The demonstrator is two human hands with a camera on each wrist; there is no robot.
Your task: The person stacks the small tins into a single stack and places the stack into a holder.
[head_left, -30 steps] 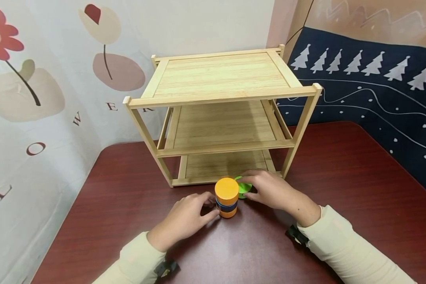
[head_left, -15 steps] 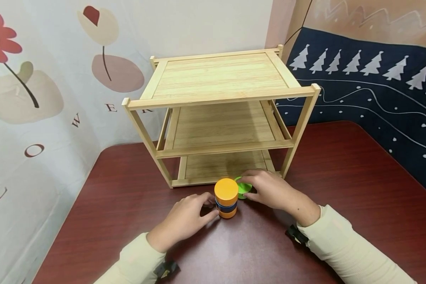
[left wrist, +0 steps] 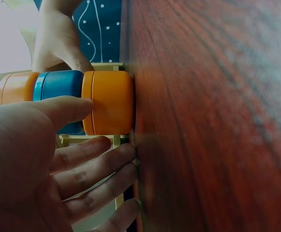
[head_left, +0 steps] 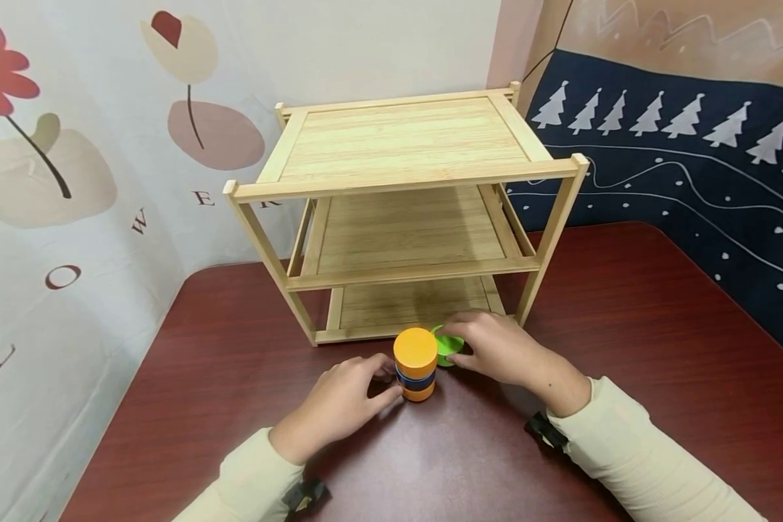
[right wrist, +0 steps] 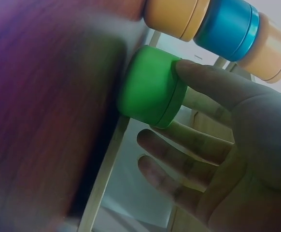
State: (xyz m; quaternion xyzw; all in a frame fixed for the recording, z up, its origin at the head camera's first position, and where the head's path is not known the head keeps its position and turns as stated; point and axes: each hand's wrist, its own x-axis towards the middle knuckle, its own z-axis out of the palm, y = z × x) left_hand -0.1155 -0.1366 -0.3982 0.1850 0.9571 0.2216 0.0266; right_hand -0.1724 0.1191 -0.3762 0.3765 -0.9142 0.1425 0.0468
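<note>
Three round jars stand stacked upright: an orange jar on top, a blue one between, and an orange one on the table. My left hand is at the stack's left side, its thumb touching the bottom jar near the lid seam, the other fingers loosely extended beside it. Just right of and behind the stack, a green jar rests on the table. My right hand pinches it between thumb and index finger; the remaining fingers are spread apart from it.
A three-tier wooden shelf stands directly behind the jars, its bottom front rail close to them. The dark red table extends to both sides. Printed cloths hang at the left, back and right.
</note>
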